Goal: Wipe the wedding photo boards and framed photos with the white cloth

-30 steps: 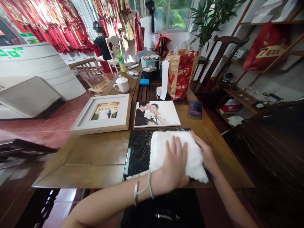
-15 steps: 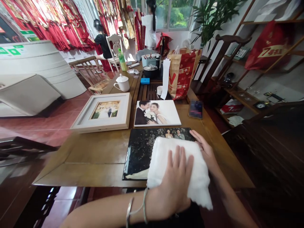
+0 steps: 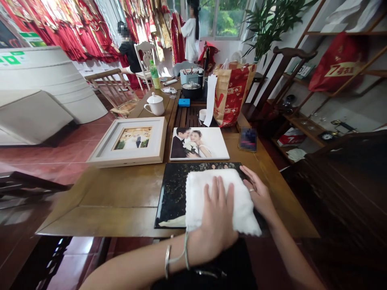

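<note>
A dark glossy photo panel lies flat at the near edge of the wooden table. A folded white cloth covers its right part. My left hand lies flat on the cloth, fingers stretched out, bracelets at the wrist. My right hand, wearing a ring, rests open on the panel's right edge beside the cloth. Only a strip of the picture shows above the cloth.
Behind the panel lie a white wedding photo print and a white framed picture. Farther back stand a white teapot, a small blurred stand and a red paper bag. Two people are at the far window. Shelves line the right.
The cloth and my left hand slid toward me, uncovering the panel's top, then moved back away and slightly left, covering most of it again. My right hand stayed at the panel's right edge.
</note>
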`<state>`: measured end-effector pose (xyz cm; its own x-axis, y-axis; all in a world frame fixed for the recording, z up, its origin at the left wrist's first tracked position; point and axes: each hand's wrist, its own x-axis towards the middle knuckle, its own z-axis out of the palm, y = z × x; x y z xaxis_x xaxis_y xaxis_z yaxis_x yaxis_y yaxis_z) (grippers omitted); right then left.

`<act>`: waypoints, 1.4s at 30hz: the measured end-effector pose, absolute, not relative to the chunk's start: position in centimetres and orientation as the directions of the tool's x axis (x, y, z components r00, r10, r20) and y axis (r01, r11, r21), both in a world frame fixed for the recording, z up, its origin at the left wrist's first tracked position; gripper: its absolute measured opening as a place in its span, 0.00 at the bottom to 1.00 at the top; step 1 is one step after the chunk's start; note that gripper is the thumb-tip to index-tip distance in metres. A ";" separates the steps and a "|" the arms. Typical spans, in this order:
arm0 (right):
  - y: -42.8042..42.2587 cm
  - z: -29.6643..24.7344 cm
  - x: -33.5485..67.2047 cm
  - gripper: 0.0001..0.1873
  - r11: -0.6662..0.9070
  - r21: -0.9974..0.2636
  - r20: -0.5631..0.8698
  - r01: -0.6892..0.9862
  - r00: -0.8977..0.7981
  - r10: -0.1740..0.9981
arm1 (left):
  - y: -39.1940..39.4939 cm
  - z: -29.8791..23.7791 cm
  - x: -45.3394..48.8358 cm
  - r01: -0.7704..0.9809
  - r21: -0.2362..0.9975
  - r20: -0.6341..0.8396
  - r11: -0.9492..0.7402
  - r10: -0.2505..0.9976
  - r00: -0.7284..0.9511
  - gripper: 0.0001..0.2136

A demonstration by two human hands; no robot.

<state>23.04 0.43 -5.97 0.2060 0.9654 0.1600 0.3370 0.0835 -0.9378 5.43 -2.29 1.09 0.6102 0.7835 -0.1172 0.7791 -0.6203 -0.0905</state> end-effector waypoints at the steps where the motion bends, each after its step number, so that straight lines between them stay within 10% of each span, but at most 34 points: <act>1: 0.4 -6.1 23.0 0.25 0.086 -0.939 0.161 0.333 0.205 0.966 | -0.9 1.2 5.7 0.796 -0.121 -0.124 -0.593 0.805 0.581 0.52; 10: 0.7 -6.6 22.9 0.26 0.101 -0.933 0.175 0.345 0.193 0.965 | 0.6 1.5 5.9 0.779 -0.265 -0.113 -0.568 0.821 0.560 0.51; 19: 0.6 -5.8 22.7 0.21 0.135 -0.879 0.239 0.457 0.176 0.955 | -6.5 1.3 1.7 0.596 -0.089 -0.208 -0.798 0.600 0.772 0.54; 30: 0.6 -6.0 22.8 0.18 0.169 -0.886 0.262 0.432 0.166 0.951 | 6.4 2.6 1.1 0.858 -0.185 -0.122 -0.479 0.878 0.463 0.42; 42: 0.6 -6.2 22.8 0.18 0.181 -0.872 0.277 0.455 0.154 0.949 | -5.4 1.2 -0.6 0.707 -0.069 -0.236 -0.704 0.700 0.674 0.59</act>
